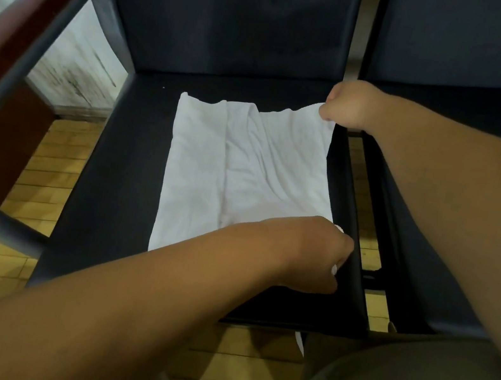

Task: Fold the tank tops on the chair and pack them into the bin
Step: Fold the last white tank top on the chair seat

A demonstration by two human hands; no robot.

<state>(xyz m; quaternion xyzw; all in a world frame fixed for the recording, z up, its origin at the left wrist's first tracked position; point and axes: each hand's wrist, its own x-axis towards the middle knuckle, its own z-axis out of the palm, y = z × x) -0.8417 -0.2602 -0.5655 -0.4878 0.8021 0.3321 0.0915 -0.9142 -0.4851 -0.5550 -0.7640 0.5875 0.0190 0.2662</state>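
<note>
White tank top point(246, 169) lies flat on chair seat point(119, 166); R hand point(347, 105) pinches its 1 o'clock corner; L hand point(324, 256) has fingers curled round the 5 o'clock corner, fabric peeking between them.

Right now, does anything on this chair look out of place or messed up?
Nothing spilled or damaged. The white tank top lies rumpled on the chair seat, with long creases down its middle, while the right hand and left hand hold its right-edge corners. Dark stains mark the wall at left.
</note>
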